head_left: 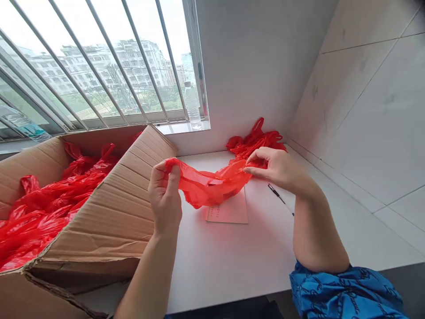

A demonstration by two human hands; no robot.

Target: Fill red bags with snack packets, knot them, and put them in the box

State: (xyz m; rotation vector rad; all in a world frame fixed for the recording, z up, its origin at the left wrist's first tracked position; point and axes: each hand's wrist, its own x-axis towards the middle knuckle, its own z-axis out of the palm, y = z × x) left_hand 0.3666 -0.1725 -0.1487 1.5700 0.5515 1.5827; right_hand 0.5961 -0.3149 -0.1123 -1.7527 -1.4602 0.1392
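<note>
A thin red plastic bag point(209, 186) is stretched between my two hands above the white counter point(232, 261). My left hand point(164, 197) pinches the bag's left end, fingers closed round it. At the bag's right end my right hand point(277, 168) grips the plastic between thumb and fingers. The bag sags in the middle over a small sheet of paper point(230, 212) lying flat on the counter.
A large open cardboard box point(109, 212) on the left holds several crumpled red bags point(43, 208). More red bags point(254, 139) are piled against the back wall. A black pen point(280, 199) lies by my right wrist. A plastic bottle point(192, 106) stands on the windowsill.
</note>
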